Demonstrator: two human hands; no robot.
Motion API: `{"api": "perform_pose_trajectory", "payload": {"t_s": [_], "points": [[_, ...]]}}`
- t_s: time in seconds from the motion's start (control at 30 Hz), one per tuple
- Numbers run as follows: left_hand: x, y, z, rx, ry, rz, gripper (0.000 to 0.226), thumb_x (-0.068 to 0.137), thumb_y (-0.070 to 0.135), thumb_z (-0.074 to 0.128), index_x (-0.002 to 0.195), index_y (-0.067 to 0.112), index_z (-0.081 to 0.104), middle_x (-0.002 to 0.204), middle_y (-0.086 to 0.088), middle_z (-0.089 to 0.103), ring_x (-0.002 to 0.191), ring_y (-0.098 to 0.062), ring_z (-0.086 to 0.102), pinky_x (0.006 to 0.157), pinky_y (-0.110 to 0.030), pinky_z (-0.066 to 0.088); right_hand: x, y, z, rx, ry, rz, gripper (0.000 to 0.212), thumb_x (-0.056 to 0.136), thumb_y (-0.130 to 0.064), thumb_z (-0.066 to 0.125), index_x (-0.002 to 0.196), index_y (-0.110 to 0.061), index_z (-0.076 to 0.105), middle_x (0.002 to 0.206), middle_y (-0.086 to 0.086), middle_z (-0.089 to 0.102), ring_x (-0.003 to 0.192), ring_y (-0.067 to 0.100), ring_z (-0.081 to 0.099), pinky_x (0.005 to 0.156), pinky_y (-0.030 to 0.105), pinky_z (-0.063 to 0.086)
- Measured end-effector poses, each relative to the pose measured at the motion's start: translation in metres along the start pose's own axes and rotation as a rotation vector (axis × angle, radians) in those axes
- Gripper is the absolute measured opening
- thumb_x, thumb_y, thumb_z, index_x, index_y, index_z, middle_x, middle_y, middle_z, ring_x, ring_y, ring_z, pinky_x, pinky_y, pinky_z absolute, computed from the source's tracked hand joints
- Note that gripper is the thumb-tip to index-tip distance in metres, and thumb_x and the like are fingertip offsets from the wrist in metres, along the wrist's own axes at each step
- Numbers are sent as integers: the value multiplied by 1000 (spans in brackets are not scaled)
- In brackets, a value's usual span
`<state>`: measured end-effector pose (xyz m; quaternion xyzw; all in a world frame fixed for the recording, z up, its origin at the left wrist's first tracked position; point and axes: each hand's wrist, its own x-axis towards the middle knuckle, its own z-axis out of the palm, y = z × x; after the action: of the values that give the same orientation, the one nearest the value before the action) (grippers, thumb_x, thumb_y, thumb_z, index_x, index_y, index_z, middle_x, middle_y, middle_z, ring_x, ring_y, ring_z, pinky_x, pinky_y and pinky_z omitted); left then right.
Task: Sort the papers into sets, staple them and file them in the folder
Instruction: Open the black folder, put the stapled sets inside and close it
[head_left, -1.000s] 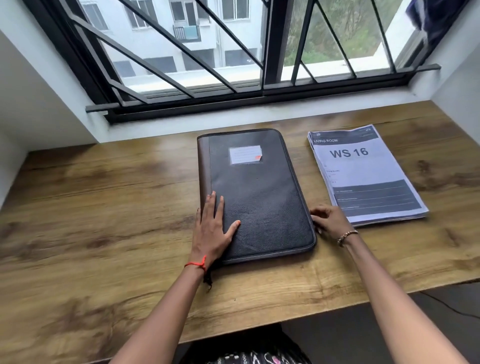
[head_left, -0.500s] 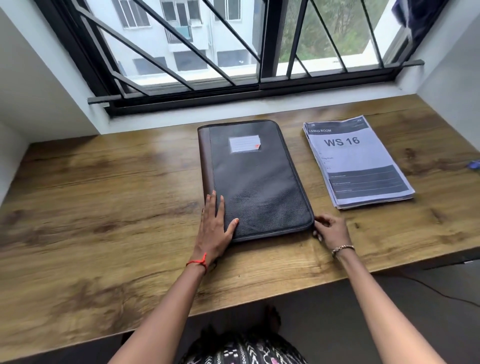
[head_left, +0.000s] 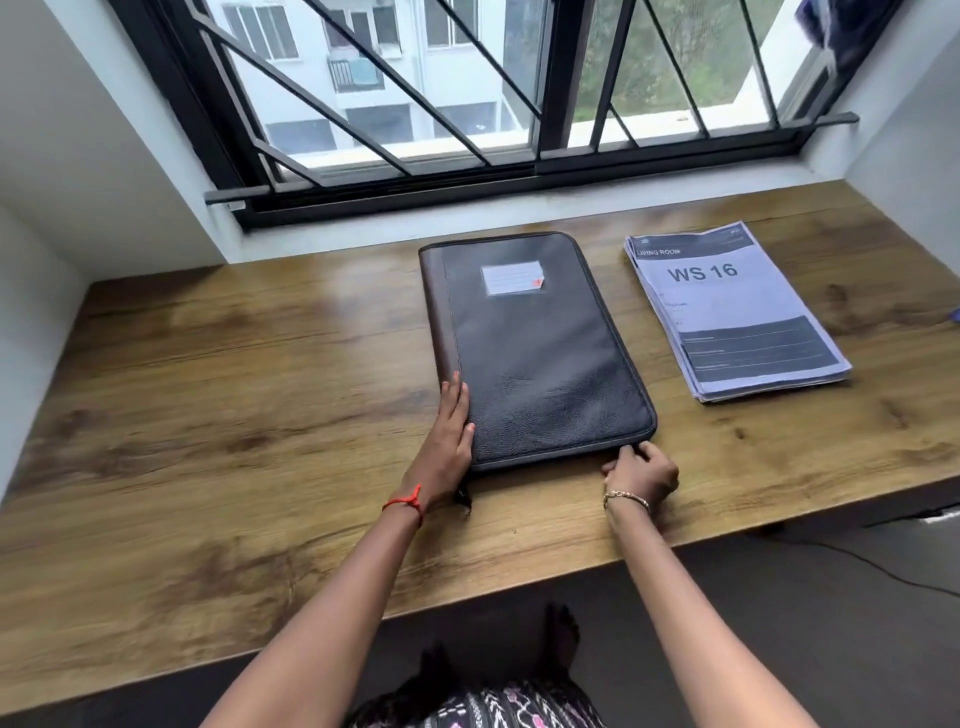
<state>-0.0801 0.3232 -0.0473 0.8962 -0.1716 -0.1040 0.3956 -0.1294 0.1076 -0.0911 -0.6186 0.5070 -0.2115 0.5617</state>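
On desk: left grip flat on folder, right grip pinching corner; papers beside.

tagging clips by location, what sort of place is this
Probably a home desk in a flat: a wooden desk set against a barred window, an apartment block outside, and a paper stack headed LIVING ROOM beside a closed folder.

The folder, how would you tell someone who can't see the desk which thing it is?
Look below the barred window at the wooden desk; the folder lies flat in the middle, left of a stack of papers printed WS 16. It is the dark, leathery, closed case with a brown spine and a small white label, unlike the pale sheets beside it.
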Motion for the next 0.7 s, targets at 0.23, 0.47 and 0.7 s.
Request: {"api": "perform_pose_trajectory", "payload": {"t_s": [0.23,0.47,0.7], "points": [[-15,-10,3,-10,1,50,57,99,5,35,147,4,4,147,6,-14,138,-9,-13,103,-1,-13,-51,5,25,-33,21,-24,27,78,3,48,54,-7,43,69,31,61,19,10,40,26,18,27],[-22,-14,2,-15,-30,81,59,99,6,38,146,3,4,150,0,-13,138,-11,-14,104,-3,-14,-104,5,43,-25,-70,-15,40,81,1,53,50,-15,34,31,7,39,17,11,34,33,20,31],[-24,-16,1,-7,-49,101,60,98,6,40,145,1,4,155,-12,-8,138,-13,-13,103,-3,-14,-131,22,63,-60,-107,-3,23,66,-13,58,65,-24,38,56,6,53,55,42,60,61,54,51]]}}
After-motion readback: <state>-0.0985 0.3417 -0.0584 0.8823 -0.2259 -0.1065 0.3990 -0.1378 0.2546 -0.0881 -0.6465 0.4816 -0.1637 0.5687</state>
